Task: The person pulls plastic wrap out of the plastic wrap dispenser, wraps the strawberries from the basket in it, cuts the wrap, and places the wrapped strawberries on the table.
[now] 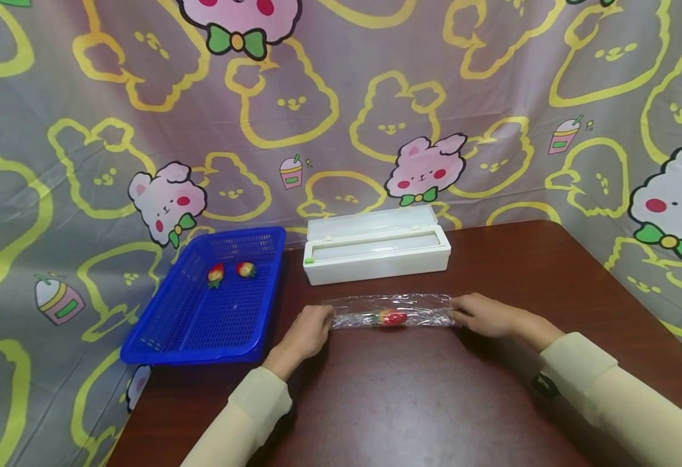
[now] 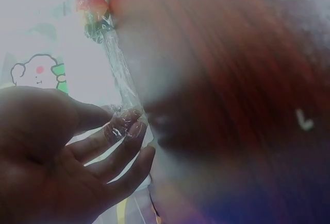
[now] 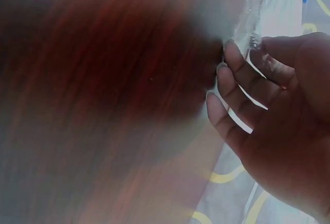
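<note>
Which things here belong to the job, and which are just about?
Belongs to the job:
- clear film, held by left grip and right grip
- strawberry in the film
- probably supplies, untouched: blue basket, its two strawberries, white box

Just about:
- patterned curtain, seemingly only backdrop
</note>
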A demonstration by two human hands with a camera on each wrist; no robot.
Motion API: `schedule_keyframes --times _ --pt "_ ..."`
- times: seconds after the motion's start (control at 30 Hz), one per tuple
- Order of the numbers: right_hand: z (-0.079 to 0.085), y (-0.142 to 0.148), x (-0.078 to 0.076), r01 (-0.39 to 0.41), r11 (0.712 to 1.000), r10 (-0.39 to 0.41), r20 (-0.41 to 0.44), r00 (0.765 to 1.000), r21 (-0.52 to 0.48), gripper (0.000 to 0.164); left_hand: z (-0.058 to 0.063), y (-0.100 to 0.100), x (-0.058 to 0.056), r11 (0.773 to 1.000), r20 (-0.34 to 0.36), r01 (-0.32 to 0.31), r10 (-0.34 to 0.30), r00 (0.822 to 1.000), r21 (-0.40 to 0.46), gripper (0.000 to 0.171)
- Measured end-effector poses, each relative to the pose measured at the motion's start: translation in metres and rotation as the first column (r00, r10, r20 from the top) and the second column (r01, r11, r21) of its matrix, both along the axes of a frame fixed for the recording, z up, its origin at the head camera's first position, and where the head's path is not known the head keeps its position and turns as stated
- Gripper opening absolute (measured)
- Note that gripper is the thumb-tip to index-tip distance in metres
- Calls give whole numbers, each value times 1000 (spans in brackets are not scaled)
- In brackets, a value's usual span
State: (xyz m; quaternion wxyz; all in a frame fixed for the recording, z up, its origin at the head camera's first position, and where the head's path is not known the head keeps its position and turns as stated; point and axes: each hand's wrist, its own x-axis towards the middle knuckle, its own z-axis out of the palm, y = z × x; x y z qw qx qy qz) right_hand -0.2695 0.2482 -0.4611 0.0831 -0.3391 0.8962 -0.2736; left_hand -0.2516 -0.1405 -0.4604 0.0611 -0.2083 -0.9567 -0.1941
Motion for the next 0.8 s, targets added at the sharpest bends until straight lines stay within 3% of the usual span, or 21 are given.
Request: schedule_keyframes --times 0.23,0.8 --pt "3 -4 -4 60 998 -60 -14 998 16 29 0 4 -2 999 -14 -39 39 999 -22 18" --pt "1 -13 -20 203 978 -206 52 977 52 35 -2 11 -11 983 -8 -160 160 987 -89 15"
